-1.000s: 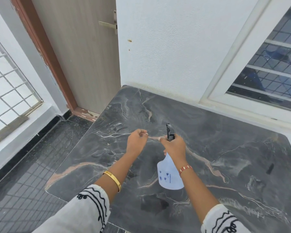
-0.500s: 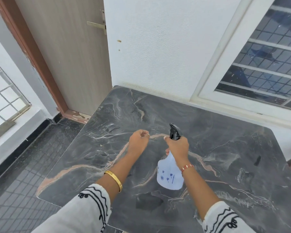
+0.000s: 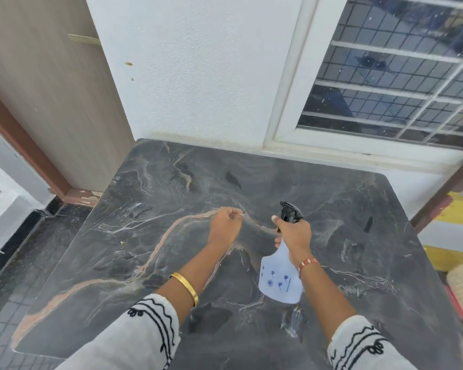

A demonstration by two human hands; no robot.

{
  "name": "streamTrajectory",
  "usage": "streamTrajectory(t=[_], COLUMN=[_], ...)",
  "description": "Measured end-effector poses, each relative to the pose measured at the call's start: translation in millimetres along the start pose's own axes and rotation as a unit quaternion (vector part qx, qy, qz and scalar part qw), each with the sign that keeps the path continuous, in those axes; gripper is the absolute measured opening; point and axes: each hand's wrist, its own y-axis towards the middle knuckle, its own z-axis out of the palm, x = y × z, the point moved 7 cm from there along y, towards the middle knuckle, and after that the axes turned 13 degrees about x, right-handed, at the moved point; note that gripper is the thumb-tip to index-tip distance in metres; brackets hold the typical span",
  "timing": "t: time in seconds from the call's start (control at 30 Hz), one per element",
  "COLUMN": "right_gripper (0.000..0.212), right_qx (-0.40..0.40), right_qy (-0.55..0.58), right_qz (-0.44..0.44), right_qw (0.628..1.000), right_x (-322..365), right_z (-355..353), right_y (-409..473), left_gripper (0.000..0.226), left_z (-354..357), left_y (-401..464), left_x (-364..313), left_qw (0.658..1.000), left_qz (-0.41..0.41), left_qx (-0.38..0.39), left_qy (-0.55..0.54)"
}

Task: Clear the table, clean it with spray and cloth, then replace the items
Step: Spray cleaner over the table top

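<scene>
Head view: a dark marble table (image 3: 150, 263) is seen from above, with both forearms reaching over it.
Spray bottle position: the spray bottle (image 3: 280, 279) is held up over the middle-right of the table, black nozzle pointed away toward the wall (image 3: 198, 76).
Right hand: the right hand (image 3: 294, 233) is wrapped round the bottle's neck just under the black trigger head, one finger seen at the front by the trigger.
Left hand: the left hand (image 3: 225, 227) is curled into a loose fist above the slab; whether anything is pinched in it cannot be told.
Handling: the bottle is judged light, of thin translucent plastic, slightly squeezable and slippery if wetted; the fill level cannot be read.
Where to hold: the narrow neck is judged the best place, as the wide base would be harder to span.
Surface: the polished stone is judged hard and slick once sprayed.
Edges: the far edge is set against the wall and window frame (image 3: 284, 102); the left edge drops to a tiled floor (image 3: 19, 252) beside a door (image 3: 51, 89).
Open room: wide bare stone lies on all sides of the hands, with freest sweep judged to left and right.
Cloth: none is seen.
</scene>
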Motion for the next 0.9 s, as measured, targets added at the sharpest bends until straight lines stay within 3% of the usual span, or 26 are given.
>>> streamTrajectory(t=[0.27, 0.6, 0.9], right_gripper=[0.022, 0.024, 0.025], right_qx=[-0.02, -0.071, -0.095], right_qy=[0.1, -0.003, 0.044], right_qz=[0.023, 0.03, 0.027], right_qw=[0.994, 0.997, 0.994], right_x=[-12.2, -19.5, -28.0], right_z=[-31.0, -126.7, -157.8], right_y=[1.0, -3.6, -6.4], left_gripper=[0.022, 0.024, 0.022], left_z=[28.5, 98.6, 161.5], left_y=[2.9, -4.7, -10.8], left_x=[-5.3, -38.1, -56.6], left_qw=[1.0, 0.997, 0.993], left_qz=[-0.008, 0.024, 0.036], left_qx=[0.012, 0.064, 0.104], left_qy=[0.006, 0.02, 0.04])
